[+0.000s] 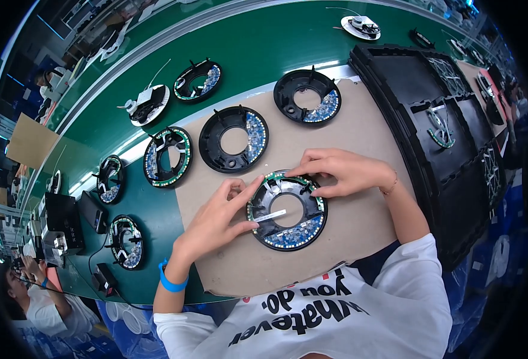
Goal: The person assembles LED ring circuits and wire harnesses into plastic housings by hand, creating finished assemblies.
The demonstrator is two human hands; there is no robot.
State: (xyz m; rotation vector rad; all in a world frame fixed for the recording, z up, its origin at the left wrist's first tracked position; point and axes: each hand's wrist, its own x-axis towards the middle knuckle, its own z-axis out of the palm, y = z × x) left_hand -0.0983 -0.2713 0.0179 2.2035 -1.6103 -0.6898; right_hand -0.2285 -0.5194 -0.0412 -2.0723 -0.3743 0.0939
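In front of me on brown cardboard lies a round black housing (270, 227) with a wide central hole. A curved blue circuit board (300, 233) fills its near right part, and a green LED strip (274, 177) runs along the far rim. A white label strip (271, 216) reaches over the hole's left edge. My left hand (213, 216) grips the housing's left rim between thumb and fingers. At the far right rim my right hand (345, 170) holds housing and strip, fingers on the far edge and thumb inside. Its fingertips partly hide the strip.
Beyond my hands sit two black housings (207, 146) (285, 105) with blue boards. Several assembled rings (185, 170) and a white disc (163, 106) stand on the green table (234, 45). At right is a black divided tray (396, 113) holding a curved green strip (442, 140). Another person (54, 305) works at lower left.
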